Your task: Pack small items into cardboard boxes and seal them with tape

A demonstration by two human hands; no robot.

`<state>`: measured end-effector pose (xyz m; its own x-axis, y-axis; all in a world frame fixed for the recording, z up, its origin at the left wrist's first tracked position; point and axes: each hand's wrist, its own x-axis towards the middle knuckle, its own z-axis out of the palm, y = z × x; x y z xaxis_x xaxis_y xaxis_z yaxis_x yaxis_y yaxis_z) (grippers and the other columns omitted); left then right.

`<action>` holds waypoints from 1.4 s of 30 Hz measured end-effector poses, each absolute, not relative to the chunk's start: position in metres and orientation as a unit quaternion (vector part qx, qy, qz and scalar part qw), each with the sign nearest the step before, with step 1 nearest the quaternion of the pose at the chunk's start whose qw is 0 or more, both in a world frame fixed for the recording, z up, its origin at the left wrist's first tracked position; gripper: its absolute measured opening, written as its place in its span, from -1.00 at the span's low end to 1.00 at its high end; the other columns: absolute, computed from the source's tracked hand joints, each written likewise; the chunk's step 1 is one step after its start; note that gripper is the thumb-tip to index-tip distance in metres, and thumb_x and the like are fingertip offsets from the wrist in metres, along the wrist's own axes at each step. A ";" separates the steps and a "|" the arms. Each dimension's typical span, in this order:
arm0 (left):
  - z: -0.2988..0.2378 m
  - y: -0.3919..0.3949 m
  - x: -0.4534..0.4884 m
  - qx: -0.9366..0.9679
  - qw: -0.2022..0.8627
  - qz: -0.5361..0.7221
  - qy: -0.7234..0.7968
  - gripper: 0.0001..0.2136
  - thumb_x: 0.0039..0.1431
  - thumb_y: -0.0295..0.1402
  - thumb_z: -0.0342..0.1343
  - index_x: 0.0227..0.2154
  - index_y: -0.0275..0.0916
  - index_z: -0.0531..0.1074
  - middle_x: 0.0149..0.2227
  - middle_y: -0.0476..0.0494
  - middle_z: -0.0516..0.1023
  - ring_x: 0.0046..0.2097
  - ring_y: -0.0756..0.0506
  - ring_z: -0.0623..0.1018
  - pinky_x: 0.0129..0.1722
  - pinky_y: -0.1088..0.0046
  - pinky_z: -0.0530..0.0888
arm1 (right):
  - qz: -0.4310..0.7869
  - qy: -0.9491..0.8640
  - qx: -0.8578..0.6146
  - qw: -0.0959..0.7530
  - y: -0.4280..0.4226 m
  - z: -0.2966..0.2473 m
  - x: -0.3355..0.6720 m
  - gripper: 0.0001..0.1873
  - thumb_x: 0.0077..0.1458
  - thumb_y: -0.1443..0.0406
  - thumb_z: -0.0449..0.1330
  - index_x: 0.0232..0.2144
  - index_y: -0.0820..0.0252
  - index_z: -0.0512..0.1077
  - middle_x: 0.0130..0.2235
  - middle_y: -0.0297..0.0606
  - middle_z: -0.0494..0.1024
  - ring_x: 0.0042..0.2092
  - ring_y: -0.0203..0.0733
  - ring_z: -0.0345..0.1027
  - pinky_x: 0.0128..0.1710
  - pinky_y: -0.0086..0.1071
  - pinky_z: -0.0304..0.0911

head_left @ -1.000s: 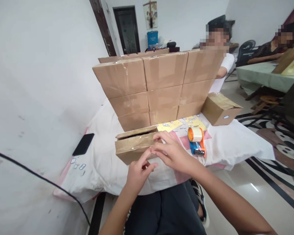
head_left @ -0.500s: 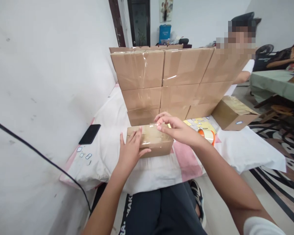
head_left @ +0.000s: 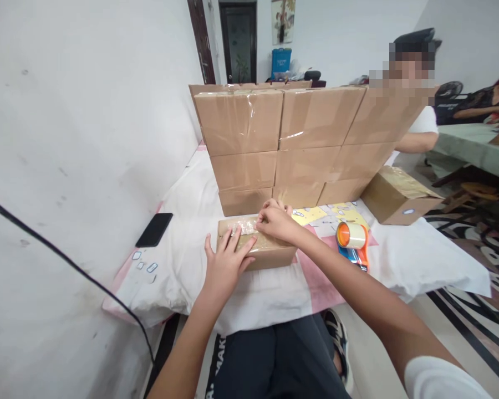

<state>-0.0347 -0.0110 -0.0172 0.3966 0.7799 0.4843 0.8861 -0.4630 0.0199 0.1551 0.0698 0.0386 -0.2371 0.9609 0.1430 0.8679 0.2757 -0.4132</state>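
A small cardboard box (head_left: 270, 258) lies on the cloth in front of me, with shiny clear tape (head_left: 246, 226) along its top. My left hand (head_left: 228, 259) rests on the box's left part, fingers spread and pressing on the lid. Over the top, right of the middle, my right hand (head_left: 274, 223) is closed in a pinch at the end of the shiny tape. Its other fingers are curled, and the far ones are partly hidden. To the right of the box, an orange and blue tape dispenser (head_left: 352, 237) with a roll stands on the cloth.
Taped cardboard boxes (head_left: 241, 124) form a stacked wall just behind. Another box (head_left: 401, 197) sits at the right edge. A black phone (head_left: 154, 229) lies on the left of the white and pink cloth (head_left: 183, 194). Behind the stack on the right is a person (head_left: 419, 133).
My right hand has moved slightly left and down onto the box top, its fingers now curled more tightly. My left hand stays on the box. The tape dispenser has come into fuller view.
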 end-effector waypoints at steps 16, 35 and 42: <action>-0.022 -0.001 -0.039 -0.855 0.212 -0.325 -0.345 -0.68 0.31 -0.34 0.18 0.10 -0.01 0.45 0.11 0.05 0.56 0.06 -0.13 0.59 0.11 0.17 0.25 | -0.024 -0.572 -0.780 0.251 0.075 -0.007 0.467 -0.87 0.13 0.32 0.25 -0.42 0.27 0.52 -0.38 -0.21 0.49 -0.36 -0.27 0.27 -0.31 -0.31 0.13; -0.029 0.010 -0.042 -0.862 0.260 -0.305 -0.311 -0.50 0.26 -0.37 0.21 0.24 0.00 0.34 0.09 0.04 0.58 0.01 -0.14 0.61 -0.03 0.26 0.32 | 0.034 -0.648 -0.734 0.201 0.124 -0.061 0.476 -0.81 0.15 0.33 0.12 -0.34 0.24 0.54 -0.14 -0.09 0.57 -0.12 -0.12 0.41 -0.21 -0.37 0.22; -0.026 0.007 -0.042 -0.867 0.239 -0.286 -0.330 -0.50 0.23 -0.38 0.23 0.22 0.03 0.35 0.08 0.03 0.59 0.04 -0.13 0.60 -0.01 0.26 0.33 | 0.017 -0.533 -0.708 0.463 0.067 -0.024 0.419 -0.72 0.33 0.21 -0.08 -0.18 0.23 0.36 -0.22 -0.12 0.52 -0.24 -0.18 0.41 -0.24 -0.35 0.30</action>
<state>-0.0422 0.0068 -0.0262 0.6185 0.4362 0.6536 0.7098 -0.6671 -0.2264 0.4188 0.0670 -0.0244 0.4310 0.7699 0.4706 0.7393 -0.0024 -0.6733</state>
